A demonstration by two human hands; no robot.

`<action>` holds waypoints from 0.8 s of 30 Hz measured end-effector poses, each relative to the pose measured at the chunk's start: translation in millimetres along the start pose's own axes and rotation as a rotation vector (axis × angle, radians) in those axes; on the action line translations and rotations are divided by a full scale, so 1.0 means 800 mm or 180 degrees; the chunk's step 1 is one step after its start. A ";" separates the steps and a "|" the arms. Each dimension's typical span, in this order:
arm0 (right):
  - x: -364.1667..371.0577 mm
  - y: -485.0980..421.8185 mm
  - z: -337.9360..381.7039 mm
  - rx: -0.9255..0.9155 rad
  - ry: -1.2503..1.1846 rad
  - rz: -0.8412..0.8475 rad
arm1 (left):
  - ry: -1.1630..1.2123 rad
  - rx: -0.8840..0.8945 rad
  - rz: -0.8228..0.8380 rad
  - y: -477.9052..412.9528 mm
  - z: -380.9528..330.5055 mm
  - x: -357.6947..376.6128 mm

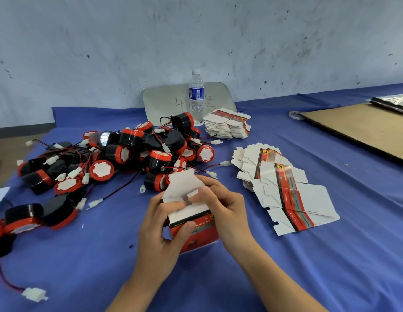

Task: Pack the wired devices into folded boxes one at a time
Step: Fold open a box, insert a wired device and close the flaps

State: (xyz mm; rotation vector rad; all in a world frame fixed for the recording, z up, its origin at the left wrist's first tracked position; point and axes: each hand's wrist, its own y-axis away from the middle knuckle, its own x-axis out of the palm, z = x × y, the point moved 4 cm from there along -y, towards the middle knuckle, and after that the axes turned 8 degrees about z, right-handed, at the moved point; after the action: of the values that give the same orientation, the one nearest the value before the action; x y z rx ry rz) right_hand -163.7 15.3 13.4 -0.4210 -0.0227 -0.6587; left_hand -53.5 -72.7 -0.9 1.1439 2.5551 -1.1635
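Observation:
A red and white carton box (196,230) is held above the blue cloth in front of me, its white end flaps (184,185) standing open. My left hand (160,235) grips the box's left side, thumb on the red front. My right hand (220,203) pinches a white flap at the top. A heap of black and red wired devices (133,154) with white plugs lies behind and to the left. Flat unfolded boxes (283,190) are fanned out to the right. Whether a device is inside the held box cannot be seen.
A second stack of flat boxes (227,124) and a water bottle (196,97) stand at the back by a grey board (164,102). A brown cardboard sheet (362,127) and tape roll (295,114) lie far right. A loose white plug (34,293) lies near left.

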 end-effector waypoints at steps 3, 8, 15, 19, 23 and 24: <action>-0.001 0.000 0.002 -0.0056 0.0026 0.0068 | -0.0079 0.0058 0.0001 0.003 0.003 0.001; -0.001 0.000 0.005 -0.0167 -0.0157 0.0225 | 0.0522 -0.0176 -0.0085 0.006 0.007 0.000; -0.002 -0.005 0.002 -0.0109 0.0389 0.0253 | -0.0198 0.0093 -0.0036 0.001 0.004 -0.002; -0.004 -0.005 -0.002 0.0229 0.0078 0.0670 | -0.0363 0.0265 0.0103 -0.001 -0.002 -0.001; -0.009 -0.006 0.004 0.0732 0.0041 0.1187 | -0.0154 0.0257 0.0189 -0.001 -0.002 -0.010; -0.009 -0.006 0.005 0.0826 -0.0003 0.1281 | -0.0182 0.0222 0.0176 -0.001 -0.003 -0.012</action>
State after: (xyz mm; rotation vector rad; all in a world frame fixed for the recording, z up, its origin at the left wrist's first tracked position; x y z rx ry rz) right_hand -171.8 17.8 17.4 -0.1663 -0.0232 -0.2531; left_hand -46.7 -77.5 5.1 1.1706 2.4430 -1.2626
